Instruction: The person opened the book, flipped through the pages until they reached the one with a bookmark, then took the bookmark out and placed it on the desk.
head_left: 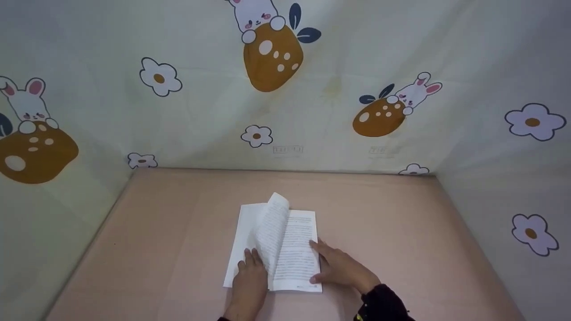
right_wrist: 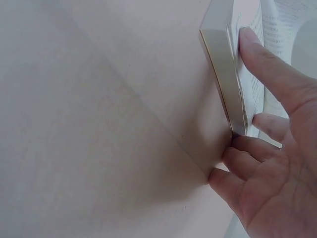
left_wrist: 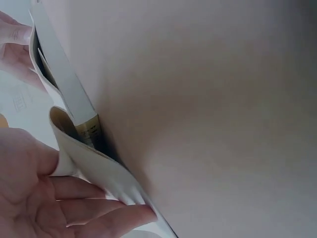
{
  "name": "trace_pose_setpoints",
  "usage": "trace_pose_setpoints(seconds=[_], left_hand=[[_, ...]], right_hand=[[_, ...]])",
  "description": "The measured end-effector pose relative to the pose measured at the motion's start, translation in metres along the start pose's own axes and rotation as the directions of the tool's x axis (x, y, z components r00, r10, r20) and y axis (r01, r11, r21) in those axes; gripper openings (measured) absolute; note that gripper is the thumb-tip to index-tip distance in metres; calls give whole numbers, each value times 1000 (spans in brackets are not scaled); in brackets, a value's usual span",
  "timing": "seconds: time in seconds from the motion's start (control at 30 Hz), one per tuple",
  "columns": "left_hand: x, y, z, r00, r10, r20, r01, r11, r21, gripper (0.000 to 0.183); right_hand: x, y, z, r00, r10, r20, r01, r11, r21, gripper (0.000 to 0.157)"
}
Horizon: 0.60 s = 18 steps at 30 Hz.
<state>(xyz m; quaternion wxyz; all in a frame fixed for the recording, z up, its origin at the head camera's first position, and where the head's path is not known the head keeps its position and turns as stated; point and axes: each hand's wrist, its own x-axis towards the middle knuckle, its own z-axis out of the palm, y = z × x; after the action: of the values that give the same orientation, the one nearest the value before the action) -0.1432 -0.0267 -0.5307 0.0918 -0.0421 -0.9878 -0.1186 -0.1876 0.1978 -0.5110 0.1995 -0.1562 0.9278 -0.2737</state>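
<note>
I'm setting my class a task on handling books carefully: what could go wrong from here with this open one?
The raised, curled paper might crease if the left fingers, close to its base, press it down unevenly. The right-hand page could spring up if the right fingers, touching it near its outer edge, lift away.

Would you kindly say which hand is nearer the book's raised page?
Left: the left hand is close beside the raised page; the right hand is farther away, at the right edge of the book.
</note>
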Motion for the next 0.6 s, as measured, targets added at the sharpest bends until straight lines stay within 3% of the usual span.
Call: trace_pose_setpoints(seconds=[0.33,0.43,0.6], left_hand=[[1,-2,-3,998,-58,34,56,997,58,41],[2,-1,-1,996,-79,32,78,996,42,52],[3,0,0,996,-88,14,87,995,52,85]], right_hand=[[1,-1,-1,1000,5,-2,-5,1000,15,99],[1,-2,-2,1000,17,3,-17,1000,17,99],[1,-2,-2,999,27,25,-28,998,51,97]])
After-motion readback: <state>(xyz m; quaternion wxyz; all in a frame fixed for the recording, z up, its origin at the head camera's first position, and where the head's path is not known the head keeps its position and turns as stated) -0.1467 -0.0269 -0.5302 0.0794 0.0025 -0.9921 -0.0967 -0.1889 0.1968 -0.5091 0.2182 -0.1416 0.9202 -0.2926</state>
